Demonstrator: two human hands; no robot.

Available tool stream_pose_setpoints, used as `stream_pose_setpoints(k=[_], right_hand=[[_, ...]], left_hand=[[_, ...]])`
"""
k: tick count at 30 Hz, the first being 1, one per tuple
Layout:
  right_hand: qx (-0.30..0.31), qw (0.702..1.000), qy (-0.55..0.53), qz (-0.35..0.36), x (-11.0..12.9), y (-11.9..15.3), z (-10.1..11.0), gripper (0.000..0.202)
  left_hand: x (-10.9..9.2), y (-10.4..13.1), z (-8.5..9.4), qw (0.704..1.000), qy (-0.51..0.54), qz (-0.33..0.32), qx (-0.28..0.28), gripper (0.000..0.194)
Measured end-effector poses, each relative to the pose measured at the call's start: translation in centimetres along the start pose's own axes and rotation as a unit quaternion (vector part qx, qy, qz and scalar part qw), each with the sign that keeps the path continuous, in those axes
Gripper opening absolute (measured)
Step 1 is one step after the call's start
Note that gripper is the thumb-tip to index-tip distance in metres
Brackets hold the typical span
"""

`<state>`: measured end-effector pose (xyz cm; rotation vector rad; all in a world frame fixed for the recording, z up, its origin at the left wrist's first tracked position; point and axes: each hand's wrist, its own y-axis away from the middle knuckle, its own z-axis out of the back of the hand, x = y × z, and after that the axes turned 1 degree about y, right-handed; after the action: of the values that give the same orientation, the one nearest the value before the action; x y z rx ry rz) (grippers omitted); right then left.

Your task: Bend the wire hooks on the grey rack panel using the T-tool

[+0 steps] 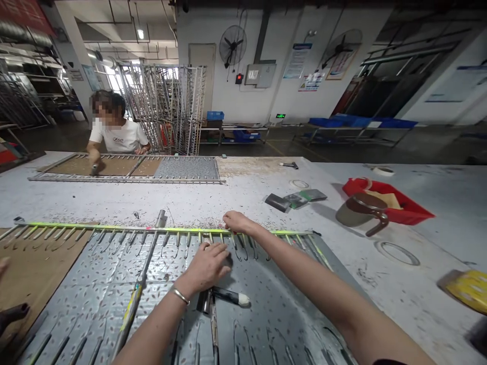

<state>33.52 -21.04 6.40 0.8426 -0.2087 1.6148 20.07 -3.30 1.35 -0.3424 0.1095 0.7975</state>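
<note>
A metal rack frame (152,268) with rows of small hooks lies before me over a grey speckled sheet (117,284). My left hand (205,268), with a bracelet at the wrist, is palm down over the frame's middle bar near the far hooks. Its fingers reach forward and the thumb stands apart. At the yellow-green far rail (190,230), my right hand (236,222) has bent, closed fingers; what they pinch is hidden. Just below my left hand, a hammer (228,295) with a black, white-ended handle lies across the middle bar.
Across the table a person (117,132) works at another rack frame (190,170). To the right are dark packets (294,199), tape rolls (397,252), a brown mug (361,209), a red tray (411,210) and a yellow object (467,289). Part of another hand (3,266) shows at left.
</note>
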Motion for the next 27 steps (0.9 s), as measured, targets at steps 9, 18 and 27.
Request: stream_pose_setpoints(k=[9, 18, 27], right_hand=[[-0.022, 0.996, -0.085, 0.022, 0.3, 0.0, -0.4, 0.027], [-0.026, 0.996, -0.084, 0.011, 0.9, 0.3, -0.2, 0.026], [-0.01, 0.997, -0.071, 0.011, 0.8, 0.2, -0.5, 0.029]], left_hand=[[-0.2, -0.4, -2.2, 0.995, 0.007, 0.067, 0.079, 0.072], [-0.1, -0.6, -1.7, 0.994, -0.005, 0.058, 0.09, 0.075], [-1.3, -0.9, -0.6, 0.996, -0.02, 0.084, 0.024, 0.049]])
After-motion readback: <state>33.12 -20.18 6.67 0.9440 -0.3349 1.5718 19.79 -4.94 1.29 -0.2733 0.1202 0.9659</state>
